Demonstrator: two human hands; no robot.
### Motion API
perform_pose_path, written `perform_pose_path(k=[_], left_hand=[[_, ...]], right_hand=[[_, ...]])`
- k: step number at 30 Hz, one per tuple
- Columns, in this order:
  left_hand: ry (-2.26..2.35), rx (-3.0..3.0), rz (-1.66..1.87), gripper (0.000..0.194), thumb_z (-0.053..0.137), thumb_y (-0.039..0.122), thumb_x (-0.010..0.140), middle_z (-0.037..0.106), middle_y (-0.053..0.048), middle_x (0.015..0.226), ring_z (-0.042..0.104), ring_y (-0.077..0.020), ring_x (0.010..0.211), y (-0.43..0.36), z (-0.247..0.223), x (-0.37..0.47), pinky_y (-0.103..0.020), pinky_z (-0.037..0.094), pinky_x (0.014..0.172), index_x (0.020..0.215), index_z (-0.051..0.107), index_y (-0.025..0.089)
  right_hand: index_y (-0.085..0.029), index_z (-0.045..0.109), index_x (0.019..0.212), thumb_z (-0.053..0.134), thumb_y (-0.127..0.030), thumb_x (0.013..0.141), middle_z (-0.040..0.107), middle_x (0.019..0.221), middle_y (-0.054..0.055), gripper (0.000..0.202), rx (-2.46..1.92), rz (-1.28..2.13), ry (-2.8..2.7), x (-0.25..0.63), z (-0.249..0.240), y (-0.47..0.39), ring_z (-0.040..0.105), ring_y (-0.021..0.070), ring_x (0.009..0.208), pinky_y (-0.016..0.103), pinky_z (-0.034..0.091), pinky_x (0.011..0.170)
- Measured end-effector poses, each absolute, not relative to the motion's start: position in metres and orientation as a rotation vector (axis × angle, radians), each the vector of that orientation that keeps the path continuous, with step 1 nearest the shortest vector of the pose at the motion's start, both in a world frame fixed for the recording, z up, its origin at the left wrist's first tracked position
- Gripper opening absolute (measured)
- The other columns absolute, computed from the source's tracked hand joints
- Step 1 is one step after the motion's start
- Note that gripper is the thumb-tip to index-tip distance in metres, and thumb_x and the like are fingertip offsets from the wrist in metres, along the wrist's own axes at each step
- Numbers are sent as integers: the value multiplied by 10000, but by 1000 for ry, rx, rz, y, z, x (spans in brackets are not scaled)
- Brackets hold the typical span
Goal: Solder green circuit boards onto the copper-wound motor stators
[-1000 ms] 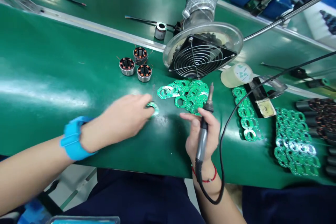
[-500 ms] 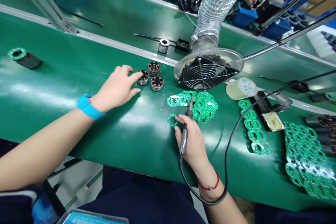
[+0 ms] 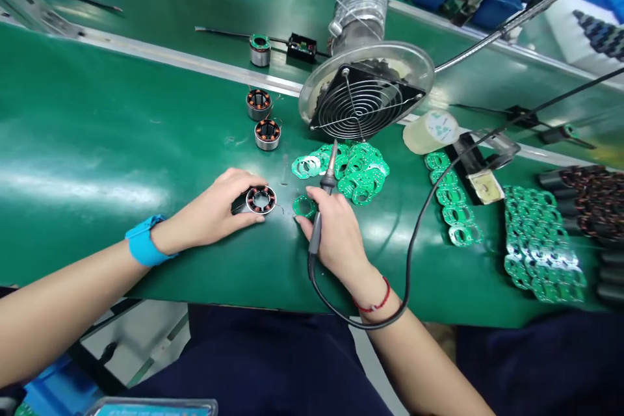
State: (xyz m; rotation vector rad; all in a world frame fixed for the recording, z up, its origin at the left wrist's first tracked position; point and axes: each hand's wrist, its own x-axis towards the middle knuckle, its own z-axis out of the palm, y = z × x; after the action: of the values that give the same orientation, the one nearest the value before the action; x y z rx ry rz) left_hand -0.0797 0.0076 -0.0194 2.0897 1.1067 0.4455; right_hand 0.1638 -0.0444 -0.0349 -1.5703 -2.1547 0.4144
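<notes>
My left hand (image 3: 223, 208) grips a motor stator (image 3: 270, 200) with copper windings between thumb and fingers, its ring face turned up toward me. My right hand (image 3: 340, 234) holds a soldering iron (image 3: 316, 234) with its tip pointing away from me. The thumb and index finger of that hand also reach a single green ring-shaped circuit board (image 3: 297, 205), just right of the stator. Two more stators, one (image 3: 268, 138) in front of the other (image 3: 258, 106), stand farther back. Beyond the iron's tip lies a loose pile of green ring boards (image 3: 363, 175).
A fume extractor fan (image 3: 365, 101) on a foil duct hangs over the back. To the right are a yellowish round container (image 3: 429, 132), a soldering iron stand with sponge (image 3: 486, 187), a row of boards (image 3: 449, 194) and a board panel (image 3: 539, 247). Wound parts (image 3: 599, 198) sit far right.
My left hand has picked one stator from the group of three and brought it nearer, beside the ring board. My right hand still holds the iron at the board. The view has shifted.
</notes>
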Motion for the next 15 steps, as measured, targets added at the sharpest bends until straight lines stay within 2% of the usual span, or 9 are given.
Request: perform_pose_path(k=[3, 7, 10, 13, 15], left_hand=[[1055, 1887, 453, 410, 642, 423, 863, 659, -88, 1168, 642, -246, 1072, 8, -12, -65, -424, 541, 951, 1193, 563, 193], [820, 1523, 427, 317, 686, 385, 839, 705, -56, 1019, 691, -202, 944, 3, 4, -46, -353, 577, 825, 1067, 571, 198], [735, 1413, 333, 289, 687, 364, 829, 721, -46, 991, 698, -195, 917, 0, 12, -38, -341, 577, 797, 1041, 577, 202], [851, 1582, 313, 424, 681, 389, 818, 704, -49, 1046, 678, -212, 963, 1, 15, -38, -365, 560, 827, 1176, 532, 217], [991, 1793, 294, 450, 667, 396, 815, 682, -58, 1067, 655, -227, 966, 4, 14, -43, -380, 542, 826, 1195, 512, 212]], right_hand=[[-231, 442, 1389, 610, -272, 921, 701, 1128, 114, 499, -1364, 411, -2045, 163, -30, -50, 659, 277, 1011, 463, 557, 864], [-341, 340, 1419, 581, -111, 912, 714, 1078, 44, 606, -1065, 289, -1936, 163, -18, -58, 710, 199, 945, 391, 595, 804], [-348, 408, 1343, 573, -74, 904, 731, 960, 3, 543, -1060, 264, -1868, 165, -11, -62, 724, 174, 823, 358, 594, 746], [-312, 483, 1235, 597, -94, 899, 737, 919, -8, 417, -1137, 355, -1856, 171, -9, -65, 719, 163, 771, 331, 571, 732], [-295, 499, 1196, 591, -100, 903, 718, 876, -23, 364, -1190, 453, -1838, 178, -11, -65, 704, 148, 742, 310, 560, 728]])
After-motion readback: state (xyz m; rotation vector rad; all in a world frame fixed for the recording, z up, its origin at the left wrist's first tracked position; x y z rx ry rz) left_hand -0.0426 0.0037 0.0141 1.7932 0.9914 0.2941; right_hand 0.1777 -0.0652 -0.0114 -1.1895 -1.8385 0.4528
